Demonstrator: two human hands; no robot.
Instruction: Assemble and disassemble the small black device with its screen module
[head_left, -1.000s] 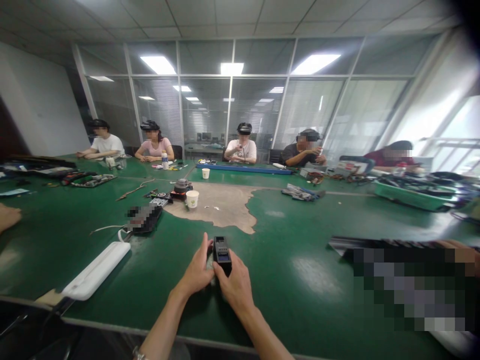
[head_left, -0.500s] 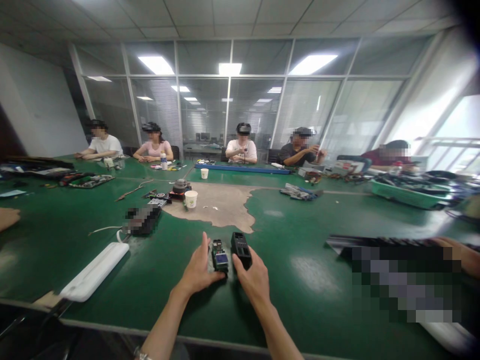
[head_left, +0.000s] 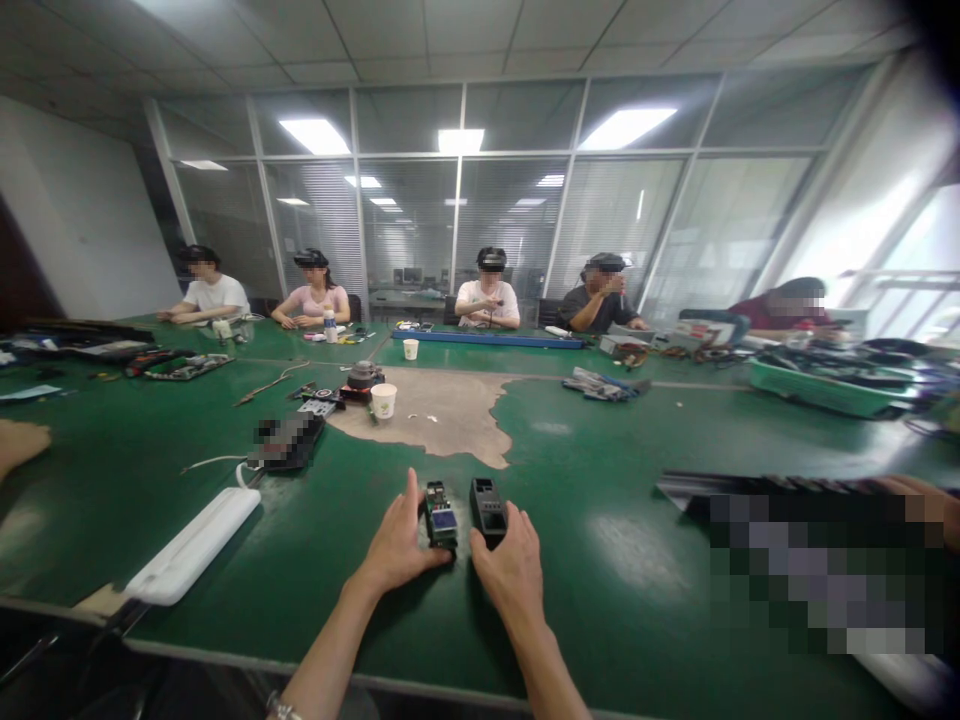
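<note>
My left hand [head_left: 396, 540] is at the left side of a narrow electronic device [head_left: 441, 520] with a bare green circuit board and a small bluish screen. Its thumb lies across the near end, and the fingers run along the left side. Just to the right, a black plastic housing [head_left: 489, 510] with rectangular openings lies face up. My right hand [head_left: 511, 560] grips its near right part, thumb at the lower left and fingers on the right edge. The two parts lie side by side with a small gap between them.
A white power strip [head_left: 193, 545] lies at left, with a partly blurred black device [head_left: 289, 440] behind it. Paper cups [head_left: 383, 401] stand ahead. Pliers-like tools [head_left: 600, 384] and a green basket [head_left: 832, 388] are to the right. Another person's hand [head_left: 919, 505] is at the right edge.
The black housing has come down and turned straighter, slightly apart from the board, with my right hand following. My left hand has hardly moved. A person opposite has raised a hand towards the face.
</note>
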